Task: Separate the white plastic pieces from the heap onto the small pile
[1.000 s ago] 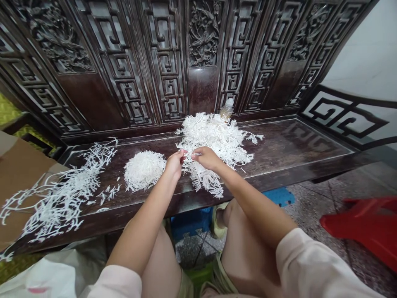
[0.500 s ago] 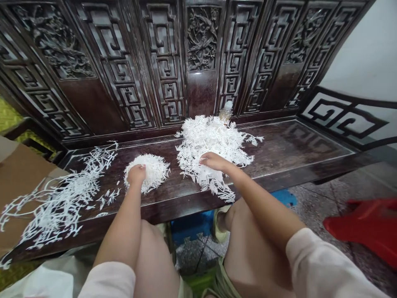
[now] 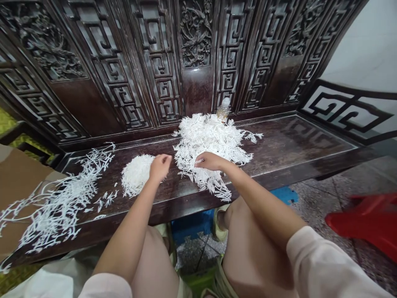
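Well, the left hand point(image 3: 159, 168) sits low over the bench point(image 3: 294, 140), just beside a tight round mound of white sprigs point(image 3: 135, 176), in the gap between that mound and a bigger, looser heap of white sprigs point(image 3: 211, 138). It is palm down with the fingers curled together; whether they pinch anything is too hard to tell. The right hand point(image 3: 211, 161) rests palm down on the near part of the heap, its fingers lying together and touching the sprigs, not clamped on any bunch.

Farther left, a thin strew of sprigs point(image 3: 65, 198) runs along the bench top and over a sheet of cardboard point(image 3: 18, 178). A small plastic bottle point(image 3: 223, 108) stands behind the heap, against the dark carved back point(image 3: 197, 37) of the bench, with any writing on it too small to read. Below, a blue mat point(image 3: 192, 227) lies under the bench, a red plastic stool point(image 3: 362, 223) stands on the speckled floor point(image 3: 322, 198), and a white plastic bag point(image 3: 40, 285) shows at lower left. A pale pink sleeve point(image 3: 328, 265) covers the right arm.
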Tool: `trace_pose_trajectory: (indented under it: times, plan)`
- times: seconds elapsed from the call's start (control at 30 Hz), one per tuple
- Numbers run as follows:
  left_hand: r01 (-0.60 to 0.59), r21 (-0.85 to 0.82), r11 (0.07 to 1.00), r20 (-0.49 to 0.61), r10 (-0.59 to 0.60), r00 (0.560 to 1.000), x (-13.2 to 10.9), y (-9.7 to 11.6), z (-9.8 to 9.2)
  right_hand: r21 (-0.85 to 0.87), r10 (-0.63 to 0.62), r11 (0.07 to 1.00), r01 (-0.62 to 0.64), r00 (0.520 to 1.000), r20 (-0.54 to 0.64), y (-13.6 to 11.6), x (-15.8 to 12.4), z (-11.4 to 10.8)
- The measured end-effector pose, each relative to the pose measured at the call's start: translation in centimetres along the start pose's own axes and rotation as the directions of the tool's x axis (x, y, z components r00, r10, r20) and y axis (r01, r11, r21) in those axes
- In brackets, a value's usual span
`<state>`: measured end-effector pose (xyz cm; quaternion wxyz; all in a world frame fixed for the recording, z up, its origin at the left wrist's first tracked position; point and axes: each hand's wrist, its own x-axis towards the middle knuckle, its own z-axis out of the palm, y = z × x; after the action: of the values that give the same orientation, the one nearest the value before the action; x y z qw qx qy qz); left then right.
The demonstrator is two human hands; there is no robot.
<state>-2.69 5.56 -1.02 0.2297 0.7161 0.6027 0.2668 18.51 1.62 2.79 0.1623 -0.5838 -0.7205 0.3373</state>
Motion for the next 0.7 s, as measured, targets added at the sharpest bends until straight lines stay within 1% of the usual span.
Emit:
trace_pose_trajectory:
  times: [0.03,0.07,0.1,0.13,0.17,0.23,0.3,0.37,0.43,0.5,0.6,0.7]
  plan:
    - [-0.07,-0.107,0.992,0.09,0.08,0.993,-0.4,1.2,0.5,0.003,-0.002,1.0,0.002,1.0,0.01,-0.1,0.0,0.1]
    - [-0.12,-0.201,0.972,0.152,0.152,0.977,-0.8,2.4,1.0,0.005,-0.001,1.0,0.0,1.0,0.019,-0.3,-0.1,0.1]
    - [-0.151,-0.281,0.948,0.192,0.21,0.959,-1.3,3.3,1.4,0.01,0.006,1.0,-0.006,1.0,0.027,-0.4,-0.1,0.2]
    - [-0.169,-0.333,0.928,0.205,0.246,0.947,-1.7,4.0,1.8,0.016,0.012,1.0,-0.013,0.999,0.038,-0.5,-0.2,0.2]
    - [-0.177,-0.362,0.915,0.2,0.261,0.944,-2.1,4.5,2.2,0.025,0.016,1.0,-0.017,0.999,0.049,-0.5,-0.2,0.2]
    - [-0.185,-0.364,0.913,0.149,0.253,0.956,-2.6,5.0,2.4,0.041,0.013,0.999,-0.015,0.998,0.062,-0.6,-0.3,0.3]
    - [-0.2,-0.35,0.915,0.086,0.244,0.966,-2.8,5.1,2.3,0.047,-0.003,0.999,0.0,0.998,0.056,-0.6,-0.3,0.3]
    - [-0.212,-0.373,0.903,0.059,0.251,0.966,-2.8,5.0,2.1,0.053,-0.012,0.999,0.01,1.0,0.029,-0.5,-0.1,0.5]
    - [-0.181,-0.437,0.881,0.043,0.222,0.974,-2.6,4.8,1.8,0.11,-0.043,0.993,0.044,0.999,-0.008,-0.6,0.0,0.6]
    - [-0.097,-0.536,0.838,0.029,0.134,0.991,-2.3,4.6,1.7,0.214,-0.104,0.97,0.112,0.993,-0.049,-0.7,0.1,0.8]
    - [0.056,-0.692,0.719,0.063,-0.018,0.998,-1.9,4.3,1.8,0.323,-0.173,0.925,0.202,0.978,-0.118,-1.2,0.1,0.9]
    - [0.163,-0.785,0.597,0.13,-0.099,0.987,-1.9,4.3,2.2,0.345,-0.169,0.914,0.212,0.974,-0.151,-1.9,0.1,1.0]
